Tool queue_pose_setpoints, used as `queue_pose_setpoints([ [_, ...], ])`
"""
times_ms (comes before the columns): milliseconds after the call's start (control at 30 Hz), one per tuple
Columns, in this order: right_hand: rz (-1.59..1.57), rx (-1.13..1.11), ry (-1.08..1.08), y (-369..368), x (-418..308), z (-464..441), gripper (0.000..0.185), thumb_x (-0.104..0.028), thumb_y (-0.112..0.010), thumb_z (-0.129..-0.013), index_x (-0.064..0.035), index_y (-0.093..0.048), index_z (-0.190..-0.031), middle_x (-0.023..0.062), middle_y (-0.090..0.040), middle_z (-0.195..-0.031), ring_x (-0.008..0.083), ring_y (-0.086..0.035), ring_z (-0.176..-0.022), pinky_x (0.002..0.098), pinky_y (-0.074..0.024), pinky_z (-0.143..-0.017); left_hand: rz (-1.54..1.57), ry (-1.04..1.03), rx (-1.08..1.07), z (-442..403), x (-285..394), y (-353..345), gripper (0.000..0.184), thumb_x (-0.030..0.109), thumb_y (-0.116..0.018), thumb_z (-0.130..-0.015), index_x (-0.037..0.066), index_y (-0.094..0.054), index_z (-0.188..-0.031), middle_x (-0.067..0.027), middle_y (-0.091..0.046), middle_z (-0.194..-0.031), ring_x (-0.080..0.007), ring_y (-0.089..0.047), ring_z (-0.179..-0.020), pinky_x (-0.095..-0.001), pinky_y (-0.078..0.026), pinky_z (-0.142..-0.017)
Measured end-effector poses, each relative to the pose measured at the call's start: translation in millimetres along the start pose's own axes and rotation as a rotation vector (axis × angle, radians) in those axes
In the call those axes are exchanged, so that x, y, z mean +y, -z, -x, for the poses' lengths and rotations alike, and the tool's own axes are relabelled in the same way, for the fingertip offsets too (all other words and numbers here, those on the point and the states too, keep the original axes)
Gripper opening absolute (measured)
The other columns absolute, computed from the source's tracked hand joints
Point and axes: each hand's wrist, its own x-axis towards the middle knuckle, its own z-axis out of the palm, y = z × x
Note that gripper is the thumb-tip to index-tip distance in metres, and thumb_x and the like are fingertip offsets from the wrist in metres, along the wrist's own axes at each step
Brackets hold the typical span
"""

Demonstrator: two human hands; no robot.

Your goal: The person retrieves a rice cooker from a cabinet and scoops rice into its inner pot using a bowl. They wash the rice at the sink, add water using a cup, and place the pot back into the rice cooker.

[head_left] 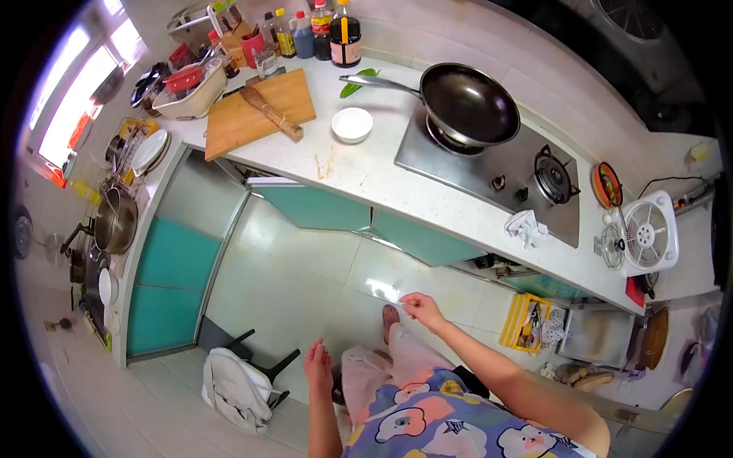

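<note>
My left hand (318, 366) hangs in the air over the floor, its fingers loosely bent and slightly apart, with nothing visible in them. To the right, my right hand (423, 311) is also raised in front of my body, fingers half bent and apart, touching nothing. Both are well short of the counter (366, 172). On that counter, a dark frying pan (469, 103) sits on the left burner of the gas stove (489, 172). A small white bowl (352, 124) stands left of it, near a wooden cutting board (229, 126) with a brown wooden tool (269, 111) lying across it.
Sauce bottles (346, 42) line the wall, and green leaves (359, 82) lie by the pan handle. A crumpled white cloth (525, 227) lies at the stove's front edge. On the floor are a yellow crate (525, 320) and a chair with a pale cloth (237, 389). A fan (650, 233) stands far right.
</note>
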Motion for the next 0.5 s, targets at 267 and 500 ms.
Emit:
queue_pose_setpoints([
  [267, 0.051, -0.042, 0.086, -50.1, -23.7, -41.4, 0.017, -0.006, -0.058, -0.084, -0.0044, -0.061, -0.1, -0.0012, -0.058, -0.073, 0.0067, -0.053, -0.064, 0.0213, -0.0438, -0.057, 0.031, 0.028, -0.11, -40.7, 47.8, -24.4, 0.021, 0.015, -0.056, -0.091, 0.006, -0.058, -0.109, 0.0019, -0.054, -0.075, -0.0072, -0.052, -0.067, -0.0201, -0.043, -0.06],
  [500, 0.164, 0.047, 0.056, -125.6, -60.6, -88.2, 0.016, -0.008, -0.055, -0.086, -0.0059, -0.062, -0.1, -0.0005, -0.06, -0.08, 0.0085, -0.055, -0.069, 0.0224, -0.0436, -0.06, -0.096, 0.001, -0.131, -109.1, 127.0, -20.2, 0.02, 0.013, -0.056, -0.089, 0.004, -0.061, -0.107, -0.0007, -0.058, -0.084, -0.0083, -0.054, -0.074, -0.0212, -0.044, -0.067],
])
